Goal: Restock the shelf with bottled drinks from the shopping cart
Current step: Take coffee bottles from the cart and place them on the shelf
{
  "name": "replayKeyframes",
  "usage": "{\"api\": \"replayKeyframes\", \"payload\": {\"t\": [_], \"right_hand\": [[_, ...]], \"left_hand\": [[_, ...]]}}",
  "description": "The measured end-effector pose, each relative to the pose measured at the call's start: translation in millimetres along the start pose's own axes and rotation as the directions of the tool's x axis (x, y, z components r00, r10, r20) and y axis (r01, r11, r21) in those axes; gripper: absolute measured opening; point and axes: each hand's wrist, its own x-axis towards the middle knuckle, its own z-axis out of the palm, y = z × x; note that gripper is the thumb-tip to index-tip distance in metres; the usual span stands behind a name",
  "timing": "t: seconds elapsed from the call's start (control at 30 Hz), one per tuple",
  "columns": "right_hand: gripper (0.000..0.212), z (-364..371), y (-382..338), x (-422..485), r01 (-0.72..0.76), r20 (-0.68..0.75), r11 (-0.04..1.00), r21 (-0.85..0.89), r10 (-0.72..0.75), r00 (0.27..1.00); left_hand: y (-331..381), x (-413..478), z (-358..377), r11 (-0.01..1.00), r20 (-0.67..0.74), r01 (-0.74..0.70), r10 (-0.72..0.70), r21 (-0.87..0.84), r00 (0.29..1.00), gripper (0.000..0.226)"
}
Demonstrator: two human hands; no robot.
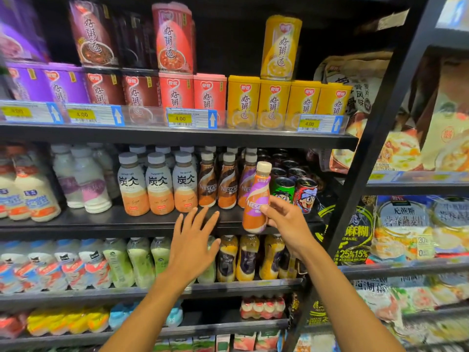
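Observation: my right hand (286,219) has thumb and fingers curled round the lower half of the held bottle (256,199), a purple-and-orange Nescafé drink with a cream cap. The left hand (193,240) is flat, fingers spread, holding nothing. It sits near the front lip of the middle shelf (114,223), though I cannot tell if it touches.

Key relation: the bottle's long axis is close to upright, cap tipped slightly right. It hangs just in front of the shelf lip, its base not yet on the board. The Nescafé bottles (227,186) stand directly behind it and to its left, the cans (283,189) to its right. The right hand is the nearer one to that gap, so I judge that the move ahead is forward and slightly up, base over the lip.

Count:
- Held bottle: one
- Nescafé bottles, front row: three, with at least three more caps behind
- Grey-capped latte bottles (160,185), front row: three, with more behind
- Cartoon-printed cans in front: two, with darker cans behind, number unclear
- Shopping cart: not in view
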Motion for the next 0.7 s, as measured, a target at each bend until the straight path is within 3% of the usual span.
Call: {"api": "replayKeyframes", "payload": {"t": [0.27,0.47,0.57,0.7], "right_hand": [[0.029,0,7,43,-0.009,0.033,0.993,-0.118,0.013,0.999],[0.035,2,17,45,0.004,0.038,0.997,-0.080,-0.001,0.999],[0.039,0,23,45,0.070,0.045,0.975,-0.210,-0.062,0.997],[0.063,5,31,38,0.133,-0.008,0.881,-0.454,-0.153,0.988]], "left_hand": [[-4,-9,6,0.995,0.046,-0.037,0.033,0.088,0.998,0.075],[-4,-10,3,0.997,0.067,-0.037,0.033,0.073,0.997,0.077],[-4,-10,4,0.997,0.061,-0.037,0.033,0.066,0.998,0.078],[-4,-11,7,0.997,0.042,-0.036,0.034,0.068,0.999,0.078]]}}
